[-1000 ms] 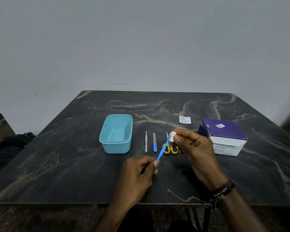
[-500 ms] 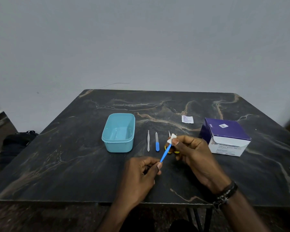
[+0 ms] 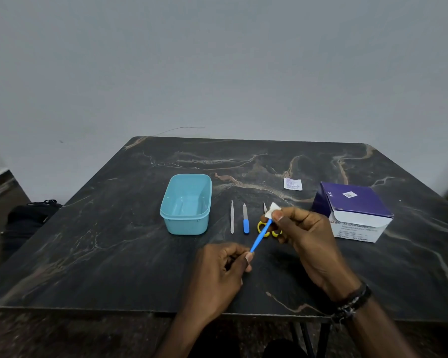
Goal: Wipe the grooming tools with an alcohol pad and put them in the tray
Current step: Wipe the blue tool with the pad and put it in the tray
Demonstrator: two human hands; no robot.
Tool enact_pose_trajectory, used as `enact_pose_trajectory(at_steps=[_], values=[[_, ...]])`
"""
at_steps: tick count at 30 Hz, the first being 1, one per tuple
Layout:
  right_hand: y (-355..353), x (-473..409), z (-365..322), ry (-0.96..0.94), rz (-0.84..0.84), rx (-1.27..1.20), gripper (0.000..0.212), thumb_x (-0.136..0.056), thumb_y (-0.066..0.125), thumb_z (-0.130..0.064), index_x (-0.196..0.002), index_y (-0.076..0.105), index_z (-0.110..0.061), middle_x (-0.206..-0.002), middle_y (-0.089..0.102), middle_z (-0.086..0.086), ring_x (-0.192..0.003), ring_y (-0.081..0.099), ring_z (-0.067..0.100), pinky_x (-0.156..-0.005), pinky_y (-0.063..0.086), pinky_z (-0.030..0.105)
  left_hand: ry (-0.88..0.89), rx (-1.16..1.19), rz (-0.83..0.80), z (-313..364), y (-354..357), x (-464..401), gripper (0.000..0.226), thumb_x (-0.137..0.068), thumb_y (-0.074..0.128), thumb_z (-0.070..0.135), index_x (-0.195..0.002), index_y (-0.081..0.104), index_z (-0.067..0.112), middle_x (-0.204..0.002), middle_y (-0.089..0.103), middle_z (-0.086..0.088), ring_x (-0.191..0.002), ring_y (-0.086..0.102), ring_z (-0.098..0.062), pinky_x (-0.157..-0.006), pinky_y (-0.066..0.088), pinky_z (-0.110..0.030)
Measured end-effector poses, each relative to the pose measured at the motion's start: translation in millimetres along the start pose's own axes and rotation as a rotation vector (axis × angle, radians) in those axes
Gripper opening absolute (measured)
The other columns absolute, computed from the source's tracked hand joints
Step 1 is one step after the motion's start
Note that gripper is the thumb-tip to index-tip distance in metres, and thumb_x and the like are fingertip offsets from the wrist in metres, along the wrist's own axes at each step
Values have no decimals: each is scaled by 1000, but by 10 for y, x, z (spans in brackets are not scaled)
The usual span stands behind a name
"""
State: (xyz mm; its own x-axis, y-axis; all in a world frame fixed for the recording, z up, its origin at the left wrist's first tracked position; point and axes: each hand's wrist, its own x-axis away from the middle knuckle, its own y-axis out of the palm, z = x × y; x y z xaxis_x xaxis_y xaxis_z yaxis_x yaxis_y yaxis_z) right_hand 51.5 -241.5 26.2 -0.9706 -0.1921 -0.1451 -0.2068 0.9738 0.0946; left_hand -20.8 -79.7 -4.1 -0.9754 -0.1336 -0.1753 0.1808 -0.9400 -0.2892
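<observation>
The tray [image 3: 186, 202] stands on the table [image 3: 88, 241], up and left of both hands. The left hand [image 3: 217, 275] pinches the lower end of 1 blue tool [image 3: 260, 236], long axis slanting up-right. The right hand [image 3: 305, 236] pinches the alcohol pad [image 3: 272, 209] around its upper end.

Blue tool [image 3: 260, 235] between both hands, pad [image 3: 272, 210] atop.

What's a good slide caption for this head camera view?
Right hand wipes blue tool, held by left hand, with alcohol pad.
</observation>
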Motion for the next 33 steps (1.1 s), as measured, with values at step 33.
enact_pose_trajectory(at_steps=[33], values=[[-27, -23, 68, -55, 154, 28, 15, -86, 66, -13, -88, 79, -20, -73, 68, 8, -63, 50, 12, -50, 40, 19, -34, 51, 13, 88, -9, 20, 15, -91, 62, 22, -79, 72, 21, -70, 71, -3, -45, 53, -6, -43, 40, -20]])
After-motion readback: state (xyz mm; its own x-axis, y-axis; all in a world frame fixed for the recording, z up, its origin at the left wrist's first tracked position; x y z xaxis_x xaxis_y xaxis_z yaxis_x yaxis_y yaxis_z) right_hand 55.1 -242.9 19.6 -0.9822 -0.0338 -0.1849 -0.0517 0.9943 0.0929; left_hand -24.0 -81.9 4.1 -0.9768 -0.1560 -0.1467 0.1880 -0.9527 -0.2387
